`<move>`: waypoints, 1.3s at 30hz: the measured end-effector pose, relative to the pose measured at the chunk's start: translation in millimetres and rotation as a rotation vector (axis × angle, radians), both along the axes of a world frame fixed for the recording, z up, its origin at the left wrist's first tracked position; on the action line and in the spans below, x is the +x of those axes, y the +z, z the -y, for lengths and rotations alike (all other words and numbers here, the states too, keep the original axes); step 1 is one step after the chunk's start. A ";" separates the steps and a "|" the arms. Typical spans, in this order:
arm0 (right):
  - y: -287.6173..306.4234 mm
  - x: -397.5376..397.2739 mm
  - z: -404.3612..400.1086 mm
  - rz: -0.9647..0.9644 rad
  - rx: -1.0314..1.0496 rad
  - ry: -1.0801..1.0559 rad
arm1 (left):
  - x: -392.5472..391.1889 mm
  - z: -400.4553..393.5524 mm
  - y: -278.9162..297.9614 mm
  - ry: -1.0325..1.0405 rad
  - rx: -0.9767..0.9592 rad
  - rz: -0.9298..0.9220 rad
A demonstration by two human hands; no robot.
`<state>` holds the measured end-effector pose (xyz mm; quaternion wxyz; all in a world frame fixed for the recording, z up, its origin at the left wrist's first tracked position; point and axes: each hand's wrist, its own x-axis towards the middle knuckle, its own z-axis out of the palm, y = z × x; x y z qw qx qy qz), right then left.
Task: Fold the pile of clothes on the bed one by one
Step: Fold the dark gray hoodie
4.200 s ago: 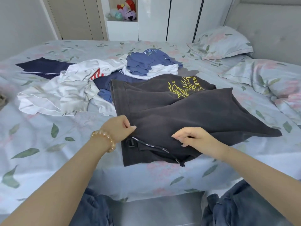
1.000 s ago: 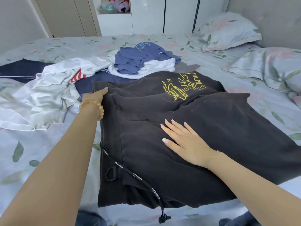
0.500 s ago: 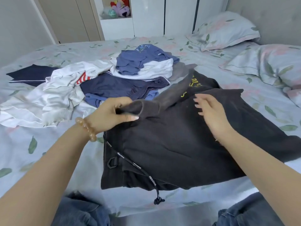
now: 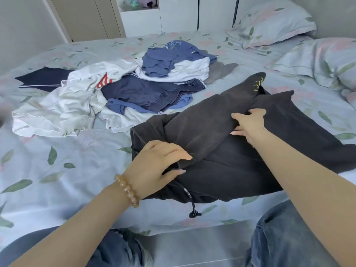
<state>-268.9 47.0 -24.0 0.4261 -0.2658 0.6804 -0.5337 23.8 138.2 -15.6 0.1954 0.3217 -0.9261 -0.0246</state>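
Two hands grasp the dark charcoal fleece garment (image 4: 221, 143) lying at the near edge of the floral-sheeted bed (image 4: 57, 170). The left hand (image 4: 156, 166) pinches its folded-over flap; the right hand (image 4: 248, 123) grips the fold's upper ridge. The unfolded clothes pile (image 4: 119, 89) lies just beyond.

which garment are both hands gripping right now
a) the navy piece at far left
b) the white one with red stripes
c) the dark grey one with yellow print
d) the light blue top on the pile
c: the left hand and right hand both pinch a folded-over flap of the dark grey garment; the pile behind lies untouched.
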 end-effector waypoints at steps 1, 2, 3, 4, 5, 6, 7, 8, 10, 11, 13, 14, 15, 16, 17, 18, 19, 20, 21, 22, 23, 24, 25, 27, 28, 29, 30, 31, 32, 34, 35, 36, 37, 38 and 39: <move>-0.5 0.3 2.6 0.043 -0.031 -0.027 | -1.9 -0.5 0.9 -0.016 -0.023 0.001; 0.5 0.8 3.4 0.077 -0.073 -0.055 | -1.9 -0.7 3.6 -0.012 -0.030 -0.009; 3.6 1.5 3.4 0.080 -0.127 -0.084 | 0.1 0.2 7.1 0.003 -0.024 -0.036; 9.7 2.1 1.6 0.041 -0.191 -0.105 | 3.2 1.1 11.9 0.025 -0.007 -0.081; 18.1 2.5 -2.5 -0.035 -0.267 -0.111 | 7.1 1.7 17.3 0.047 0.020 -0.132; 28.2 2.6 -9.4 -0.126 -0.352 -0.103 | 11.5 1.7 22.5 0.067 0.054 -0.179; 37.9 1.3 -18.8 -0.219 -0.432 -0.084 | 16.6 1.0 27.0 0.081 0.090 -0.220; 46.5 -1.0 -31.4 -0.303 -0.497 -0.050 | 21.4 -0.6 30.3 0.088 0.124 -0.256; 57.3 -7.3 -62.5 -0.517 -0.557 0.028 | 31.4 -5.7 35.4 0.071 0.215 -0.315; 58.8 -10.9 -79.5 -0.668 -0.546 0.059 | 35.8 -9.1 37.1 0.054 0.279 -0.328; 54.2 -16.9 -111.5 -0.906 -0.480 0.118 | 43.1 -16.8 40.1 0.016 0.384 -0.320; 50.3 -17.5 -126.1 -0.947 -0.439 0.154 | 46.3 -20.5 41.4 0.002 0.411 -0.311; 45.3 -16.8 -139.0 -0.971 -0.398 0.191 | 49.3 -24.4 42.2 -0.003 0.428 -0.301; 39.9 -14.7 -150.2 -1.004 -0.360 0.221 | 52.4 -28.2 42.5 -0.004 0.442 -0.292; 34.6 -12.4 -159.6 -1.056 -0.328 0.248 | 55.4 -31.7 42.9 -0.003 0.456 -0.287; 29.7 -10.9 -167.1 -1.113 -0.299 0.278 | 57.8 -34.6 42.7 0.000 0.473 -0.283; 24.7 -9.8 -172.9 -1.164 -0.266 0.317 | 59.5 -36.1 41.5 0.007 0.487 -0.274; 19.4 -8.8 -177.2 -1.214 -0.206 0.371 | 60.2 -36.7 38.8 0.016 0.496 -0.251; 14.3 -8.2 -179.6 -1.261 -0.125 0.434 | 59.5 -37.3 34.8 0.023 0.492 -0.213; 8.3 -7.8 -180.3 -1.301 -0.048 0.489 | 58.2 -37.7 29.7 0.021 0.468 -0.168; 2.9 -8.2 -179.3 -1.327 -0.010 0.518 | 55.9 -38.9 24.4 0.020 0.422 -0.120; 0.5 -9.1 -177.6 -1.347 -0.031 0.524 | 53.0 -41.2 17.9 0.029 0.365 -0.064; 0.1 -11.4 -175.6 -1.387 -0.116 0.530 | 49.5 -44.6 11.5 0.048 0.313 0.010; 4.8 -20.8 -172.0 -1.487 -0.384 0.633 | 41.8 -52.4 0.4 0.066 0.243 0.185; 6.7 -26.4 -171.1 -1.493 -0.489 0.717 | 37.9 -54.6 -4.5 0.082 0.183 0.279; 7.0 -31.5 -169.8 -1.464 -0.517 0.804 | 34.0 -54.9 -9.3 0.106 0.092 0.354; 6.6 -34.7 -168.3 -1.429 -0.477 0.886 | 31.5 -53.5 -12.8 0.129 0.002 0.396; 4.1 -37.7 -165.4 -1.405 -0.417 0.961 | 29.4 -51.6 -13.7 0.139 -0.049 0.400; -0.6 -38.4 -160.8 -1.412 -0.370 1.011 | 29.0 -49.2 -14.1 0.126 -0.059 0.383; -9.8 -36.2 -147.7 -1.448 -0.370 1.083 | 33.5 -44.7 -14.8 0.038 -0.054 0.350; -11.0 -33.6 -140.6 -1.451 -0.384 1.116 | 38.4 -42.8 -13.8 -0.011 -0.067 0.334; -9.6 -31.2 -134.1 -1.443 -0.398 1.138 | 43.6 -40.6 -9.8 -0.046 -0.096 0.311; -6.5 -28.2 -129.0 -1.419 -0.404 1.142 | 48.7 -37.0 -3.3 -0.065 -0.123 0.283; -3.0 -24.0 -125.4 -1.383 -0.399 1.129 | 53.5 -31.9 5.7 -0.071 -0.148 0.258; -0.2 -18.3 -122.5 -1.349 -0.399 1.102 | 58.6 -25.5 16.5 -0.062 -0.169 0.247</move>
